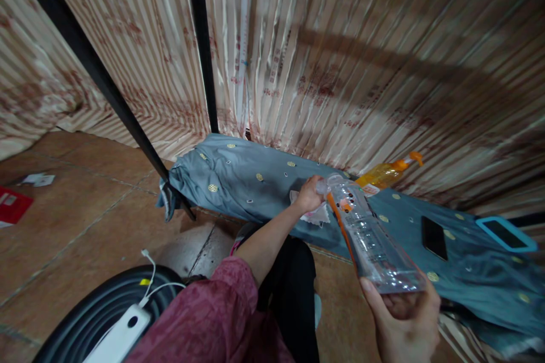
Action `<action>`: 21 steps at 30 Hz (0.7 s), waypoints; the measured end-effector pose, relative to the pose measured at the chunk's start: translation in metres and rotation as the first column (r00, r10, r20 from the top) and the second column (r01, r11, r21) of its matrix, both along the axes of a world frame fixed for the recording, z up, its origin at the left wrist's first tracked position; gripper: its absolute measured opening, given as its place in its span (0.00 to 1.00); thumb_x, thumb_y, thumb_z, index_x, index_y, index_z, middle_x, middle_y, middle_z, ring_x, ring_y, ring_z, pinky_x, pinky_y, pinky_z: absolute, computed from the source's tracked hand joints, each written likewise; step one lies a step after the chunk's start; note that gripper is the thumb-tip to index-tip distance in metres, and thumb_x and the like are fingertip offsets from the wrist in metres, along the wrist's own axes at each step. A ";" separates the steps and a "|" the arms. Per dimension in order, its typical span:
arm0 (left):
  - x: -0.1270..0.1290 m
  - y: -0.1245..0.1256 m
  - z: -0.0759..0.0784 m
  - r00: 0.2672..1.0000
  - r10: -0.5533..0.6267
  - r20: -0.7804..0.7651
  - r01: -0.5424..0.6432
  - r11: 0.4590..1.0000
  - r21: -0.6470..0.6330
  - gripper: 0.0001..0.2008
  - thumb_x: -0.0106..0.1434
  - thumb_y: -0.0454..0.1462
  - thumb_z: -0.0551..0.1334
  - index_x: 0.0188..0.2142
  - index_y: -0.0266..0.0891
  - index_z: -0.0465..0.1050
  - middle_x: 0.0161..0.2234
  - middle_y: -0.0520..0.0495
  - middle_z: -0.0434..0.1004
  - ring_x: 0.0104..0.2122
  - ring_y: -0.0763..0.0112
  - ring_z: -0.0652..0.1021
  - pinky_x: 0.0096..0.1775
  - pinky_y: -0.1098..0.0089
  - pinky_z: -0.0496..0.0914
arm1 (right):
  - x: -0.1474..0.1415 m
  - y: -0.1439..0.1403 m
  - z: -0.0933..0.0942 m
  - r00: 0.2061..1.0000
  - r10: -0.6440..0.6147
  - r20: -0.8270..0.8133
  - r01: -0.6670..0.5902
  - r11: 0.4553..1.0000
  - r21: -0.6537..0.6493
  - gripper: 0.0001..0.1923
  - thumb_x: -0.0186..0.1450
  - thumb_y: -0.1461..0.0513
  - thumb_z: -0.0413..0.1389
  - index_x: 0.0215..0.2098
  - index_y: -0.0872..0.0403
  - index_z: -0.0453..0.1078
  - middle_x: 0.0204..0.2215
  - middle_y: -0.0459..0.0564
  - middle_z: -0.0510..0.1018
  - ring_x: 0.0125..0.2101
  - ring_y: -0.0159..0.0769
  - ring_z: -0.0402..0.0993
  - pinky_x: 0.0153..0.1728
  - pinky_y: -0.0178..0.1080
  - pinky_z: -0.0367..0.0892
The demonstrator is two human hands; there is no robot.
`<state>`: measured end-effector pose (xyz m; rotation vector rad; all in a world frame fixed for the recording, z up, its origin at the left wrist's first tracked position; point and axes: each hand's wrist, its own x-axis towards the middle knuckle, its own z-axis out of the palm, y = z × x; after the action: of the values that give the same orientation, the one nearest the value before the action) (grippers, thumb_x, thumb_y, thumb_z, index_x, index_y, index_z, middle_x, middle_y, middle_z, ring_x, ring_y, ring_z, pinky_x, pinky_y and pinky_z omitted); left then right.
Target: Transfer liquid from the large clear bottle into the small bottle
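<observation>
A clear plastic bottle (368,238) with orange edging and a small printed picture is tilted in front of me, its neck to the upper left. My left hand (310,197) is closed around the neck end; whether a cap is there I cannot make out. Under the base, my right hand (402,317) grips the bottle with the thumb along its side. Partly behind my left hand, a pale crumpled wrapper or cloth (319,215) lies on the grey-blue patterned cloth (238,181). Beyond the bottle, a yellow pump bottle (381,174) with an orange pump leans on that cloth.
To the right lie a dark phone (434,237) and a blue-framed tablet-like object (506,233). Black poles (203,39) stand before a striped curtain (272,68). At lower left, a white power strip (123,332) rests on a black coiled object (91,309). A red packet (15,205) lies on the floor.
</observation>
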<state>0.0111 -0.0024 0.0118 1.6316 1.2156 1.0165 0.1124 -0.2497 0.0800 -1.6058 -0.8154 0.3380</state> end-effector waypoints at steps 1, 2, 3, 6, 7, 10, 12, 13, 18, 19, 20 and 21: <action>0.000 0.000 0.000 1.000 0.002 -0.004 -0.002 1.000 0.004 0.25 0.53 0.30 0.70 0.52 0.39 0.72 0.53 0.42 0.79 0.54 0.56 0.77 0.58 0.60 0.71 | 0.000 0.000 0.000 1.000 -0.001 0.005 0.001 1.000 -0.008 0.60 0.43 0.47 0.77 0.67 0.56 0.61 0.56 0.66 0.76 0.47 0.52 0.80 0.49 0.57 0.75; 0.000 0.000 0.000 1.000 0.001 -0.008 -0.001 1.000 0.007 0.25 0.54 0.31 0.71 0.51 0.39 0.72 0.52 0.42 0.79 0.53 0.56 0.77 0.58 0.60 0.71 | 0.000 0.000 0.001 1.000 -0.002 0.007 0.002 1.000 -0.016 0.60 0.42 0.47 0.77 0.67 0.57 0.61 0.56 0.66 0.75 0.47 0.52 0.80 0.49 0.57 0.76; 0.000 0.000 -0.001 1.000 -0.001 -0.010 0.001 1.000 0.009 0.24 0.54 0.32 0.71 0.51 0.39 0.72 0.52 0.42 0.79 0.53 0.56 0.77 0.58 0.60 0.71 | -0.001 0.001 0.001 1.000 -0.004 0.005 0.004 1.000 -0.018 0.60 0.42 0.46 0.77 0.67 0.57 0.61 0.56 0.66 0.75 0.47 0.53 0.80 0.49 0.57 0.76; 0.001 0.000 -0.001 1.000 -0.010 -0.019 0.010 1.000 0.012 0.23 0.55 0.34 0.71 0.51 0.39 0.72 0.51 0.42 0.79 0.53 0.56 0.78 0.57 0.59 0.72 | -0.001 0.002 0.002 1.000 -0.026 0.003 0.026 1.000 0.000 0.61 0.40 0.44 0.76 0.66 0.57 0.61 0.55 0.65 0.76 0.48 0.54 0.79 0.49 0.59 0.75; 0.001 0.001 -0.001 1.000 -0.010 -0.022 0.010 1.000 0.013 0.23 0.56 0.34 0.70 0.51 0.39 0.72 0.51 0.42 0.79 0.52 0.56 0.78 0.57 0.59 0.72 | -0.001 0.002 0.002 1.000 -0.031 0.003 0.031 0.999 0.006 0.62 0.40 0.44 0.76 0.66 0.57 0.61 0.54 0.65 0.76 0.48 0.54 0.79 0.49 0.59 0.75; 0.002 0.001 -0.002 1.000 -0.007 -0.022 0.007 1.000 0.016 0.23 0.56 0.33 0.70 0.52 0.38 0.72 0.52 0.41 0.78 0.52 0.57 0.78 0.57 0.59 0.72 | -0.001 0.003 0.003 0.999 -0.038 0.012 0.038 0.999 0.003 0.61 0.39 0.45 0.77 0.66 0.58 0.63 0.53 0.65 0.77 0.45 0.53 0.80 0.47 0.58 0.76; 0.002 0.002 -0.003 1.000 -0.008 -0.020 0.008 1.000 0.013 0.24 0.56 0.34 0.70 0.52 0.38 0.71 0.52 0.41 0.78 0.52 0.57 0.78 0.57 0.59 0.72 | -0.001 0.002 0.005 0.999 -0.039 0.008 0.039 0.999 -0.006 0.61 0.38 0.47 0.77 0.65 0.59 0.63 0.53 0.66 0.77 0.44 0.53 0.80 0.47 0.58 0.76; 0.002 0.002 -0.004 1.000 -0.008 -0.019 0.009 1.000 0.010 0.24 0.56 0.34 0.71 0.52 0.38 0.71 0.53 0.40 0.78 0.52 0.57 0.78 0.57 0.59 0.72 | -0.001 0.002 0.006 0.999 -0.032 0.004 0.032 0.999 -0.010 0.61 0.39 0.47 0.77 0.65 0.59 0.63 0.53 0.66 0.77 0.45 0.53 0.80 0.47 0.58 0.76; 0.002 0.002 -0.004 1.000 -0.005 -0.001 0.005 1.000 -0.009 0.24 0.56 0.36 0.71 0.52 0.40 0.71 0.52 0.42 0.78 0.51 0.58 0.78 0.56 0.60 0.72 | 0.001 0.001 0.006 1.000 -0.006 0.006 0.006 1.000 -0.015 0.62 0.41 0.47 0.77 0.68 0.57 0.61 0.54 0.65 0.76 0.46 0.53 0.79 0.49 0.59 0.75; 0.002 0.002 -0.004 1.000 -0.006 -0.003 0.006 1.000 -0.009 0.23 0.56 0.36 0.71 0.52 0.40 0.71 0.51 0.42 0.78 0.51 0.58 0.78 0.55 0.61 0.73 | 0.001 0.001 0.005 1.000 -0.007 0.009 0.008 1.000 -0.013 0.62 0.41 0.47 0.77 0.68 0.57 0.61 0.54 0.65 0.76 0.46 0.53 0.79 0.50 0.60 0.74; 0.002 0.001 -0.004 1.000 -0.007 -0.008 0.007 1.000 -0.007 0.23 0.56 0.35 0.71 0.52 0.40 0.72 0.51 0.42 0.78 0.51 0.58 0.78 0.55 0.61 0.73 | 0.001 0.001 0.005 1.000 -0.007 0.015 0.007 1.000 -0.012 0.62 0.41 0.47 0.76 0.68 0.57 0.61 0.54 0.65 0.77 0.46 0.53 0.79 0.50 0.60 0.74; 0.002 0.001 -0.003 1.000 -0.007 -0.016 0.007 1.000 -0.004 0.24 0.56 0.35 0.71 0.52 0.39 0.72 0.51 0.41 0.78 0.51 0.57 0.78 0.55 0.61 0.73 | 0.002 0.001 0.004 1.000 -0.003 0.021 0.003 1.000 -0.012 0.61 0.41 0.48 0.76 0.68 0.56 0.61 0.53 0.64 0.77 0.46 0.53 0.79 0.50 0.60 0.74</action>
<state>0.0131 -0.0011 0.0084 1.6424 1.2204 0.9977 0.1141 -0.2488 0.0844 -1.6237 -0.8283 0.3253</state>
